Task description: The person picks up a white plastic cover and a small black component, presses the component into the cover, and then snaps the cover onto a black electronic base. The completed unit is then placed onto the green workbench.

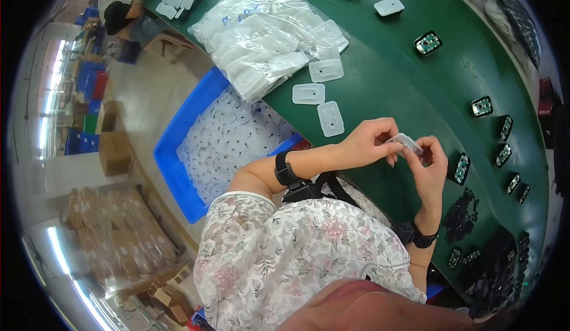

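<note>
Both hands meet over the green table, pinching one small white plastic cover (pixel 406 143) between them. My left hand (pixel 371 143) grips its left end with thumb and fingers. At the opposite end, my right hand (pixel 430 160) holds the same piece with bent fingers, which hide part of it. Left of my hands lie loose white covers, among them a flat one (pixel 331 119) and another (pixel 308 93). Just right of my right hand stands a black case with a green circuit board (pixel 462 168). Below that is a pile of small black parts (pixel 461 215).
A clear bag of white covers (pixel 261 40) lies on the green table (pixel 380 58). Beside the table is a blue bin (pixel 169 147) filled with white pieces. Several circuit-board cases (pixel 482 106) line the right side. A person (pixel 119 10) sits at the far left.
</note>
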`<state>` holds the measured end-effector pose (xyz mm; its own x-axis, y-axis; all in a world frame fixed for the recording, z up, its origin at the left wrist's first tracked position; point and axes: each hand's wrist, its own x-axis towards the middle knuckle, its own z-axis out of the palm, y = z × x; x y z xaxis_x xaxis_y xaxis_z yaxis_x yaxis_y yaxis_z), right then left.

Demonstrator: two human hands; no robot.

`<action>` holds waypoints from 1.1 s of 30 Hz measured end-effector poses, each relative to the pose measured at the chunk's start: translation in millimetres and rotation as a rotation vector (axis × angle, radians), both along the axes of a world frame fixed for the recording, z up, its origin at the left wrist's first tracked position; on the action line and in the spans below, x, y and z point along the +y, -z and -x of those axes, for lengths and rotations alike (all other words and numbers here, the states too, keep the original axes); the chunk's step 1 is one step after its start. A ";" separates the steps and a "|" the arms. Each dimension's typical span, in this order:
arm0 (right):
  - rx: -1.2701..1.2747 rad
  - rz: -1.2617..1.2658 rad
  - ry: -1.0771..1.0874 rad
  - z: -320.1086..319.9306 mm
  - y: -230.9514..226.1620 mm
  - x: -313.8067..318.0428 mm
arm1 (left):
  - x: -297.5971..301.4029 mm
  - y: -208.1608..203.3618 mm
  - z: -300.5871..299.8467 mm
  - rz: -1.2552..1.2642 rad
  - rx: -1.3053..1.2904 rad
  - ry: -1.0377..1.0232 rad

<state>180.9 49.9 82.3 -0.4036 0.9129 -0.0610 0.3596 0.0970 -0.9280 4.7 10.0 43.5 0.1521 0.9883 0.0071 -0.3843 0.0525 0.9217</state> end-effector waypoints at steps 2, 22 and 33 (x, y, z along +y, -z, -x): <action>0.056 0.041 -0.022 -0.6 1.8 4.2 | -1.6 -0.7 5.5 0.074 -0.060 0.116; -0.761 -0.392 0.213 77.2 16.5 234.3 | 82.0 30.3 12.0 -0.323 1.113 -0.487; -0.261 -0.147 0.185 18.7 24.4 179.8 | 45.8 22.8 -4.7 -0.366 1.404 -0.429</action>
